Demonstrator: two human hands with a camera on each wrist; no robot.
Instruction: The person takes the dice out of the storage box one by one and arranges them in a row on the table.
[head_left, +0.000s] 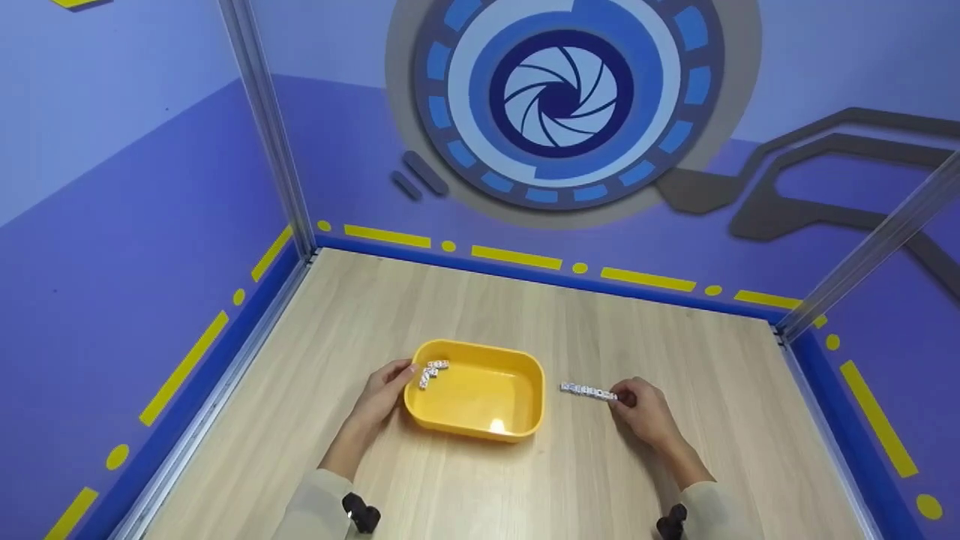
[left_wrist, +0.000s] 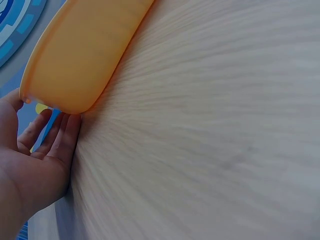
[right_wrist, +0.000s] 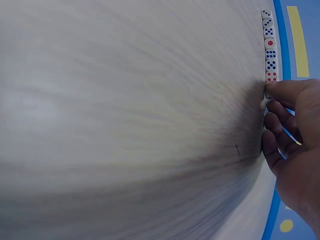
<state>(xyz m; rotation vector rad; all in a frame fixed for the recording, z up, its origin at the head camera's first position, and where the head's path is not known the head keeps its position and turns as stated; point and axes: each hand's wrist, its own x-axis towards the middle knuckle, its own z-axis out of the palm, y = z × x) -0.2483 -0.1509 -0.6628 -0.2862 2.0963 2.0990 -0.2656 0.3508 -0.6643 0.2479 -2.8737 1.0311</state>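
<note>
A yellow plastic box (head_left: 480,431) stands on the table with several white dice (head_left: 429,373) at its left end. My left hand (head_left: 386,394) holds that end, thumb at the rim and the other fingers low against the outer wall; the left wrist view shows this hand (left_wrist: 42,155) beside the box (left_wrist: 80,55) from outside. To the right of the box, a straight row of white dice (head_left: 589,391) lies on the table. My right hand (head_left: 646,412) pinches the die at the row's right end. In the right wrist view, red and blue pips show on the dice (right_wrist: 270,53).
The wooden tabletop (head_left: 510,300) is bounded by blue-purple printed panels (head_left: 345,150) at the back and both sides. Metal posts (head_left: 274,127) stand at its back corners. A dark wrist device (head_left: 361,514) sits on each sleeve.
</note>
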